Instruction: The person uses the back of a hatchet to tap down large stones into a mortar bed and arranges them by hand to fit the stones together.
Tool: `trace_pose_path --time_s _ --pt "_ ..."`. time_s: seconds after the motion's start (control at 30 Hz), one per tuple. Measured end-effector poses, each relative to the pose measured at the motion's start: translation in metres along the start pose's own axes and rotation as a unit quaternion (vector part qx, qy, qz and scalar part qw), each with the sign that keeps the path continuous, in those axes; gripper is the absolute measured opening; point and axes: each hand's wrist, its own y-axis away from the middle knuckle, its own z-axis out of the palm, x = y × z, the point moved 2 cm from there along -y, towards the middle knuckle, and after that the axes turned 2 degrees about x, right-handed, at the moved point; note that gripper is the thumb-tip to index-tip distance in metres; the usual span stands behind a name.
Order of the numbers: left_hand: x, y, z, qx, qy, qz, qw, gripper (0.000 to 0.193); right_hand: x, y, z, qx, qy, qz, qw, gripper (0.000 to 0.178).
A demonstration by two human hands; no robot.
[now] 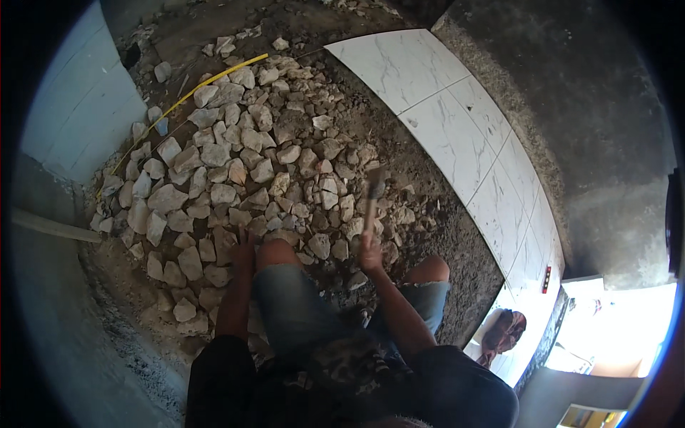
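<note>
My right hand (369,254) is closed around the wooden handle of a hammer (371,208). The hammer's head, slightly blurred, points away from me above the right edge of a bed of broken stones (215,154). Beside my left knee, my left hand (243,250) reaches down to the stones with its fingers apart. It touches or hovers just over them; which one I cannot tell. Pale, angular stones lie packed ahead of both hands, with smaller chips and dark soil (449,250) toward the right.
White marbled floor tiles (464,135) curve along the right side, bearing a crumpled dark cloth (504,332) and a small red-and-black object (546,279). A yellow strip (193,91) crosses the far left stones. Walls (78,93) stand left, and a pale pole (53,226) juts in.
</note>
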Motion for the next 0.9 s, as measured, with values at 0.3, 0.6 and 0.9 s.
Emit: trace_pose_path --time_s 0.3,0.6,0.9 --pt "-0.023 0.020 0.027 -0.038 -0.024 -0.017 0.999 0.072 -0.048 0.008 -0.005 -0.131 -0.085 0.126 0.980 0.049" --pt "-0.005 0.013 0.003 0.026 0.015 0.013 0.999 0.057 -0.044 0.001 -0.023 -0.211 -0.004 0.123 0.970 0.059" --pt "-0.013 0.012 0.001 0.045 0.044 0.022 0.998 0.053 -0.026 0.043 -0.018 -0.102 0.017 0.030 0.994 0.060"
